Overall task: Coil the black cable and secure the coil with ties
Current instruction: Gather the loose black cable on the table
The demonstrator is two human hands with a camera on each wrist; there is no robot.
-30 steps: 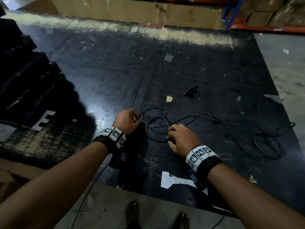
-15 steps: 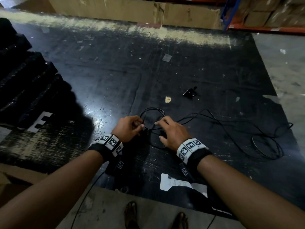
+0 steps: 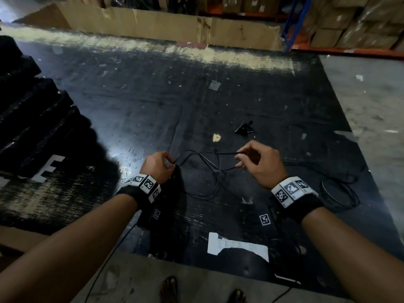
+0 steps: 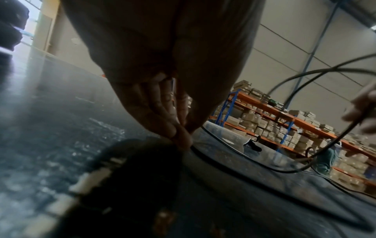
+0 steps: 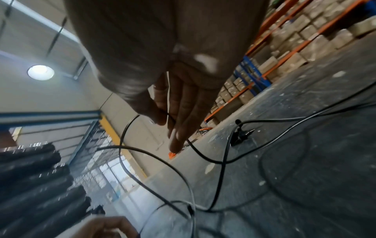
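Note:
A thin black cable (image 3: 205, 165) lies in loose loops on a black floor mat (image 3: 153, 110). My left hand (image 3: 160, 164) pinches the cable low over the mat; the left wrist view shows its fingertips (image 4: 183, 138) pressed together on the strand (image 4: 234, 162). My right hand (image 3: 258, 162) is raised to the right and pinches another stretch between thumb and fingers, and a length of cable runs taut between both hands. In the right wrist view the cable (image 5: 203, 156) leaves the right fingers (image 5: 179, 128). More cable trails right into a coil (image 3: 341, 193).
A small black clip-like object (image 3: 243, 129) lies beyond the hands. Black rolls (image 3: 28, 119) are stacked at the left. A white paper (image 3: 236, 248) lies at the mat's near edge. Cardboard (image 3: 175, 27) and shelving with boxes (image 3: 349, 25) stand behind. Sandalled feet (image 3: 168, 289) are below.
My right hand has lifted off the mat and moved right, drawing a length of cable out from the left hand. The left hand has stayed in place, still pinching the cable.

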